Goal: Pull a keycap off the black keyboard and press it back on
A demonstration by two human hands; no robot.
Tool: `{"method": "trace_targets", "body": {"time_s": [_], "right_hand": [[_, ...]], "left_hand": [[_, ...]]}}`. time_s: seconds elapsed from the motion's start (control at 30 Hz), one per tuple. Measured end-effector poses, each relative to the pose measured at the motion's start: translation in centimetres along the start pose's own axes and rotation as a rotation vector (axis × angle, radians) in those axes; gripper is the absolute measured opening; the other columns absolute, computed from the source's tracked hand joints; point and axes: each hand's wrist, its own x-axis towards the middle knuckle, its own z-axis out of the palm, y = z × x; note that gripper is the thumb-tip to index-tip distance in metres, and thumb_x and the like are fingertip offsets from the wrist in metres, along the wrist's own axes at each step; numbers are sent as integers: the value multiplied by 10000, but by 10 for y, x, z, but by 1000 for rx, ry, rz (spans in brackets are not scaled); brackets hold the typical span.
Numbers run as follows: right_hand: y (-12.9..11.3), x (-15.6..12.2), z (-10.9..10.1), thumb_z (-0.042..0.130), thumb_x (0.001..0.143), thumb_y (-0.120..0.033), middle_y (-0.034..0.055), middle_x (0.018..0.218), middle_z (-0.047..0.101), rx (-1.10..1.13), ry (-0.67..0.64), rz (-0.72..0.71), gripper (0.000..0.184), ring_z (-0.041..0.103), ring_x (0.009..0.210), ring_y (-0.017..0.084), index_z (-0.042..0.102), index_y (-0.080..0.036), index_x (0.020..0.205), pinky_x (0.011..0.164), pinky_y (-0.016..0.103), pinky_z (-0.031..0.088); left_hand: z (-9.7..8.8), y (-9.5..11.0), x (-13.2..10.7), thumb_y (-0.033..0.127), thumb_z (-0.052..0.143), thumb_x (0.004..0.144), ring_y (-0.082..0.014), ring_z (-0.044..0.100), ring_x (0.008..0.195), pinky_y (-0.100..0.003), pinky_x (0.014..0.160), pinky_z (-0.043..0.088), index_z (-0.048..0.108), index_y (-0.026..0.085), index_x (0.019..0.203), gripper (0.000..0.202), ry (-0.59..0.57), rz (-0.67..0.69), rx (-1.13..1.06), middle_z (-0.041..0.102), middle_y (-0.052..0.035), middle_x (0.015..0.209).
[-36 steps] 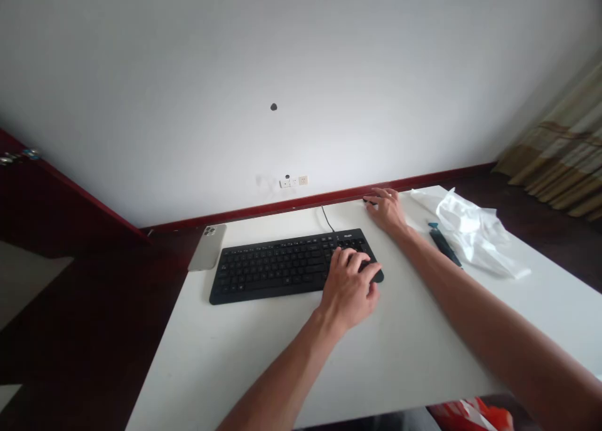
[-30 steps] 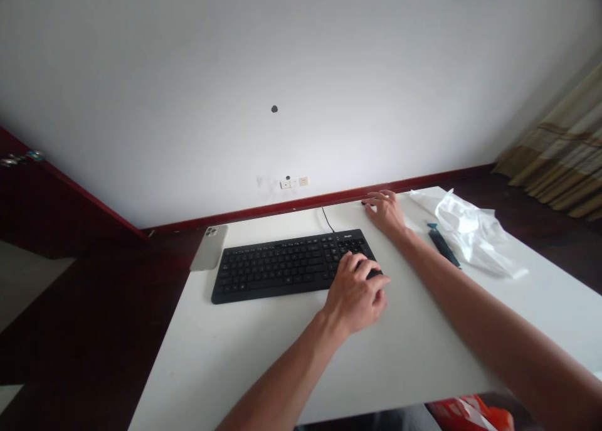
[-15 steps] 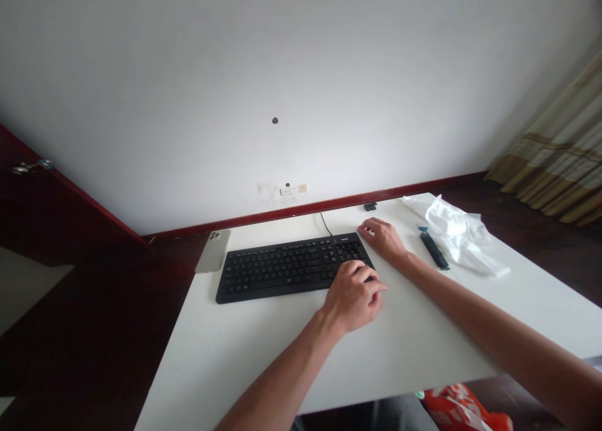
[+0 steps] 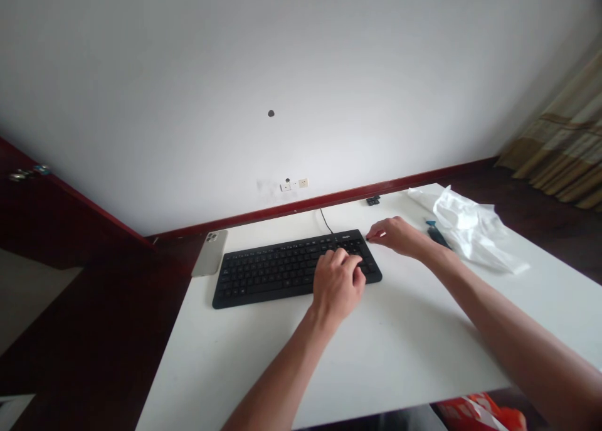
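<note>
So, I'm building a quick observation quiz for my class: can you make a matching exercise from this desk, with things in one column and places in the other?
Things: 1 left hand; 2 right hand; 3 smartphone; 4 crumpled white sheet.
Places: A right side of the white table; B on the keys of the black keyboard; C beside the keyboard's left end; D at the keyboard's far right corner.
Pairs: 1-B, 2-D, 3-C, 4-A.
</note>
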Motion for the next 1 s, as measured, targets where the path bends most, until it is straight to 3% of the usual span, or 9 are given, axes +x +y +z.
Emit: {"method": "trace_targets", "body": {"time_s": [0.17, 0.27, 0.57, 0.73, 0.83, 1.0], "right_hand": [[0, -3, 0, 685, 863, -268, -1, 826, 807, 42, -25, -37, 135, 766, 772, 237, 815, -293, 836, 710, 348, 600], [-3, -1, 2, 678, 878, -298, 12, 858, 810, 60, -8, -37, 136, 772, 787, 244, 811, -278, 863, 740, 371, 618], [-34, -3, 0, 606, 951, -349, 41, 1019, 805, 97, 306, -65, 208, 759, 845, 241, 791, -256, 953, 795, 390, 622], [-47, -5, 12, 650, 926, -356, 17, 1068, 794, 323, 130, -114, 187, 754, 925, 220, 791, -266, 1009, 879, 359, 628], [-48, -4, 18, 656, 917, -330, 17, 1017, 794, 303, 49, -145, 168, 750, 882, 212, 796, -267, 987, 847, 357, 631], [-47, -4, 14, 667, 895, -296, 16, 924, 799, 196, 31, -149, 148, 742, 808, 211, 804, -268, 943, 786, 360, 630]], "left_hand": [[-8, -20, 9, 264, 530, 997, -243, 740, 840, -353, 789, 562, 707, 267, 1272, 327, -99, -280, 126, 787, -58, 942], [-9, -23, 10, 306, 518, 1010, -264, 765, 809, -350, 758, 562, 709, 310, 1284, 335, -151, -325, 188, 802, -60, 889], [-12, -10, 6, 308, 510, 1016, -270, 780, 830, -355, 798, 578, 698, 308, 1336, 371, -195, -315, 206, 809, -84, 900], [-6, 4, 1, 303, 518, 1010, -265, 774, 775, -365, 765, 584, 706, 309, 1306, 351, -222, -249, 170, 803, -72, 863], [1, 14, -5, 302, 528, 1005, -256, 767, 737, -357, 724, 582, 704, 312, 1289, 335, -234, -163, 106, 801, -55, 843], [10, 21, -11, 248, 553, 982, -216, 748, 762, -329, 734, 572, 726, 271, 1197, 276, -216, -32, -16, 795, -38, 885]]}}
